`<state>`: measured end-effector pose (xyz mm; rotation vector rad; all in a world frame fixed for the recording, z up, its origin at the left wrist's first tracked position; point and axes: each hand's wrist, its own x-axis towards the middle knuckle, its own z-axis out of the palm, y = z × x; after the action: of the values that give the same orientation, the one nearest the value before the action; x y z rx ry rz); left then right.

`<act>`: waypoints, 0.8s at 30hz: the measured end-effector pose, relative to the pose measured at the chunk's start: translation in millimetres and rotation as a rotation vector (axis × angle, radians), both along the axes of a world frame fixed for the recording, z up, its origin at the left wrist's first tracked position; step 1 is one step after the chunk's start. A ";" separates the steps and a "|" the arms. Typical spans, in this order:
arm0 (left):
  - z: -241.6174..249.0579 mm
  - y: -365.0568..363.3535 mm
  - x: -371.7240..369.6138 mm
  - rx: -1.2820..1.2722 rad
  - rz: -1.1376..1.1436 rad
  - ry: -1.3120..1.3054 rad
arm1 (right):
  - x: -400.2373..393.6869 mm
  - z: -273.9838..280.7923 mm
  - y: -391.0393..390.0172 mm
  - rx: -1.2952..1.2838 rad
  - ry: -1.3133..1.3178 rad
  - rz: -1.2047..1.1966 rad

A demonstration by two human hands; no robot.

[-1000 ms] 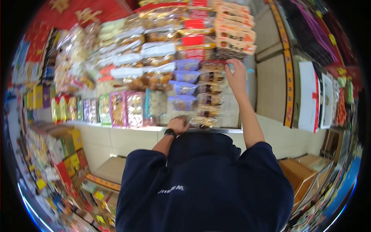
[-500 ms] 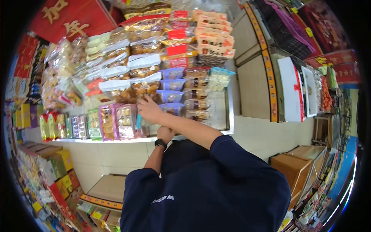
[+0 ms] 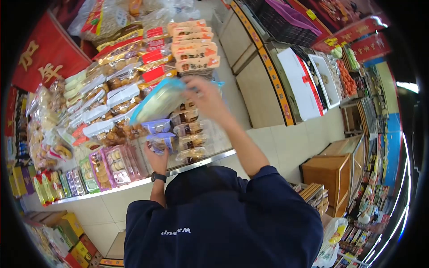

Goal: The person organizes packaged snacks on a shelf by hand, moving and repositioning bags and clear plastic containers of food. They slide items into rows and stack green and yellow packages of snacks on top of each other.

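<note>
My right hand, slightly blurred by motion, grips one end of a pale packet with a blue border. The packet is tilted above the display, over the rows of bagged goods. Lower down, near the display's front edge, my left hand, with a dark watch at the wrist, has its fingers round the lower side of a purple packet. Another purple packet lies just beyond it. A column of clear packets with brown contents is to the right of my left hand.
Bags with white tops and orange-topped bags fill the display behind. Clear trays of round biscuits stand along its metal front edge. On the right are a wooden cabinet and a white box.
The view has turned and shifted right. My right hand has moved from beside the biscuit trays up and right, lifting the blue-bordered packet. My left hand, earlier beneath the right forearm, is now at the purple packet.
</note>
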<state>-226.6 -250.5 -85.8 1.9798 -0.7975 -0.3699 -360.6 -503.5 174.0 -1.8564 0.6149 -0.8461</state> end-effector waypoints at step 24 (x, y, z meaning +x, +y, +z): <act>12.1 44.8 26.0 0.046 -0.221 0.298 | -108.3 -224.0 -104.1 -0.269 0.551 -0.134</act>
<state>-200.6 -205.7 -73.7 1.8251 -0.8206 -0.8003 -468.9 -607.6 -50.0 -2.3376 1.0131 -0.5098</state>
